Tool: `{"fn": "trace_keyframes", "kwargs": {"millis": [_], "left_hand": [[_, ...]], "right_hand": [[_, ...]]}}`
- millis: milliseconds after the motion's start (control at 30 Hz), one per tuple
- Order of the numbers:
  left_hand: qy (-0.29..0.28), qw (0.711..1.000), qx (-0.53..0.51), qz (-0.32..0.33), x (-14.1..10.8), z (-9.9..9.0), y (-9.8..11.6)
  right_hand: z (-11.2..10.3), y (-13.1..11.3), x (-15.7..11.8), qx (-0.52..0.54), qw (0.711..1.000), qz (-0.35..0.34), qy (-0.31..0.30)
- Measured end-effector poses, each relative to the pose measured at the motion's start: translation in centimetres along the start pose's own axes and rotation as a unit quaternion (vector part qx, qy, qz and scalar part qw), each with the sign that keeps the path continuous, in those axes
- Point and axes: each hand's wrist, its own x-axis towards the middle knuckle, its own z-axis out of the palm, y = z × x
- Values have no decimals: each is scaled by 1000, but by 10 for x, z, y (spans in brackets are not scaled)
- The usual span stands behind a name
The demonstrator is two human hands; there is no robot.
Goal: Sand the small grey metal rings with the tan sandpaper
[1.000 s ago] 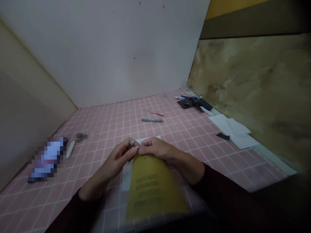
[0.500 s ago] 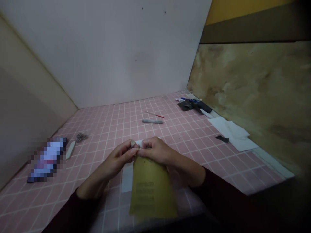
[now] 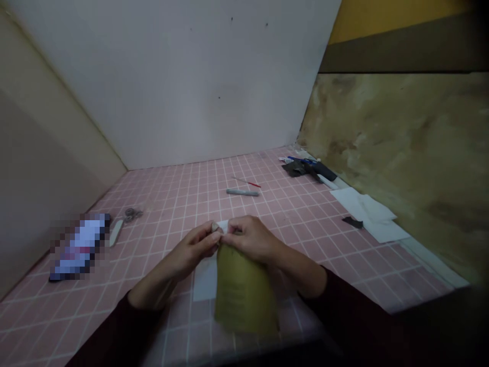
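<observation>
Both my hands meet above the middle of the near table, fingertips almost touching. My right hand (image 3: 250,237) is closed on the top end of a yellow printed sheet (image 3: 244,293), which looks like the back of sandpaper. Its lower end hangs toward me, blurred. My left hand (image 3: 200,242) pinches a small pale piece (image 3: 215,226) between thumb and fingers, right by the sheet's top corner. Most of that piece is hidden, so its kind is unclear. Beneath the hands and sheet lies white paper (image 3: 204,283), partly covered.
Beyond my hands lie a grey pen-like stick (image 3: 242,192) and a thin red-handled tool (image 3: 254,184). Scissors (image 3: 132,214), a white strip (image 3: 116,233) and a pixelated item (image 3: 81,247) are left. White papers (image 3: 376,216), a black scrap (image 3: 352,222) and dark pieces (image 3: 296,168) line the right.
The whole view has shifted slightly. The yellow sheet's lower end has swung a little to the right, baring more of the white paper. Both hands keep their grips close together.
</observation>
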Motion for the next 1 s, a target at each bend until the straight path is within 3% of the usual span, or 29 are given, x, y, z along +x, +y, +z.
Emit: {"fn": "trace_keyframes", "kwargs": {"millis": [67,133,200,267,300,333,433,500,533,600,667,733,833,900,1000], "left_hand": [[-3,1000,-4,-19,2,-1,-2],[3,1000,-3,3,1,0,-1],[6,999,-3,39,-4,3,3],[1,998,-9,59,-7,6,6],[1,998,-13,57,-8,6,7],[1,999,-18,49,-7,6,7],[5,999,-32,-10,-1,2,1],[9,999,-30,-26,2,-1,-3],[11,999,-24,-18,2,-1,-3],[13,1000,-9,20,0,1,-1],[6,999,-3,51,-3,4,3],[6,998,0,58,-5,5,5],[8,1000,2,18,-1,1,1],[0,1000,-5,-22,2,-2,-4],[1,1000,-7,-20,3,-3,-5]], "right_hand": [[1,-1,-1,-82,994,-48,47],[1,0,-1,-45,998,-26,29],[0,1,1,85,994,47,-58],[-1,3,2,212,958,109,-161],[-2,3,2,237,947,120,-180],[-2,3,2,226,954,111,-165],[-1,1,1,48,999,8,-20],[0,0,0,-47,997,-48,41],[0,0,0,-49,997,-48,44],[0,1,0,39,999,7,-12],[0,2,2,177,974,81,-115],[-1,3,2,235,952,111,-159],[1,2,2,83,995,31,-41],[2,2,1,-41,998,-38,29],[3,2,0,-38,998,-29,27]]}}
